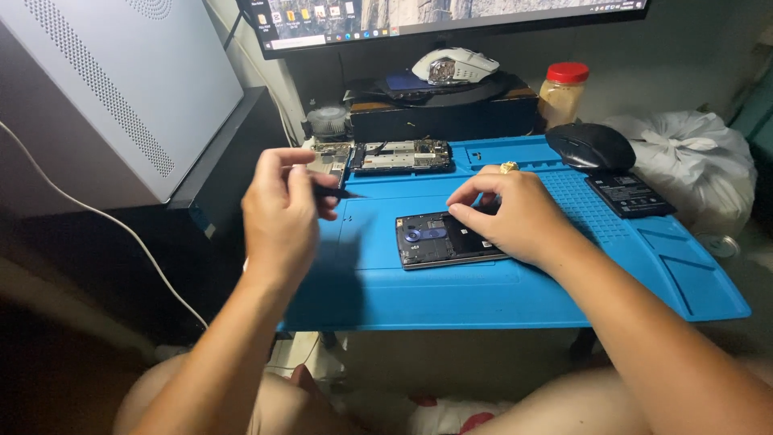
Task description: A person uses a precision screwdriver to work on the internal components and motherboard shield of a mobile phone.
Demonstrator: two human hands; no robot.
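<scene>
An opened dark phone (435, 238) with its back cover off lies on the blue repair mat (483, 290). My right hand (507, 213), a gold ring on one finger, rests on the phone's right half with fingertips pressing on it. My left hand (283, 211) is raised above the mat's left edge, pinching a thin black pointed tool (336, 192) whose tip points right. A removed phone frame with its circuit board (401, 156) lies at the mat's far edge. A flat black battery (629, 194) lies on the mat's right part.
A black mouse (590, 146) sits at the mat's far right. Behind stand a dark box (443, 114) with a white mouse (456, 66) on top, a red-lidded jar (563, 93), a monitor (435, 20), a grey computer case (105, 89) and a white plastic bag (692, 161).
</scene>
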